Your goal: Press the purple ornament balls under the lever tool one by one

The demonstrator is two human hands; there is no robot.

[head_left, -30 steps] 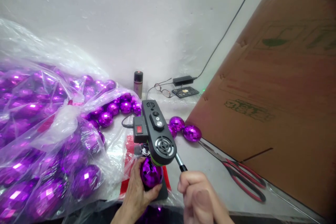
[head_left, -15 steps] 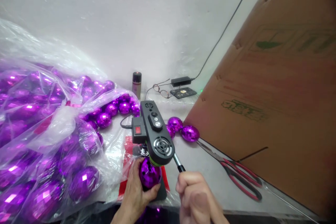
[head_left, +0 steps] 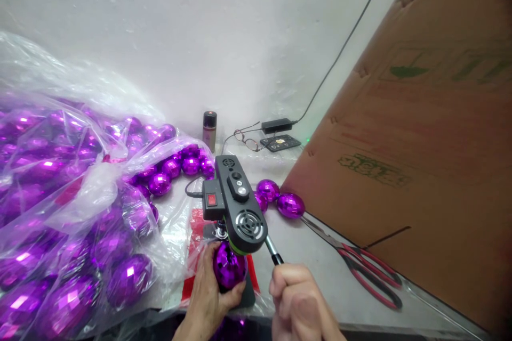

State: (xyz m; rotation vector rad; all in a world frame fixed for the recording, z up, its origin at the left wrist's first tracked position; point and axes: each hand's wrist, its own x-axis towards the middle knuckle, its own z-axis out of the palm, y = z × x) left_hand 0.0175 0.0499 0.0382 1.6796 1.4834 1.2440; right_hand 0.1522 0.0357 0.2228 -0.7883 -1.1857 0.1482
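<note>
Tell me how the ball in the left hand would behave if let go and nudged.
The ball would probably roll, given its round shape, once the left hand released it. Its glossy surface suggests it may be slippery. It is likely stiff, as no dent shows beside the fingers.

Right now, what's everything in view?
Held ball: one, purple, lower centre
Other balls: many, purple, mostly left
Plastic: uncounted, clear, left
Machine: one, black, centre
Sheeting: uncounted, red, beneath machine
Bottle: one, dark cap, back
Glasses: one pair, brown, back
Slab: one, black, beside glasses
Adapter: one, black, behind slab
Cord: one, dark, upper right
Scissors: one pair, red-handled, right
Box: one, brown, far right
Table: one, pale, below
Left hand: one, on ball
Right hand: one, on lever
</note>
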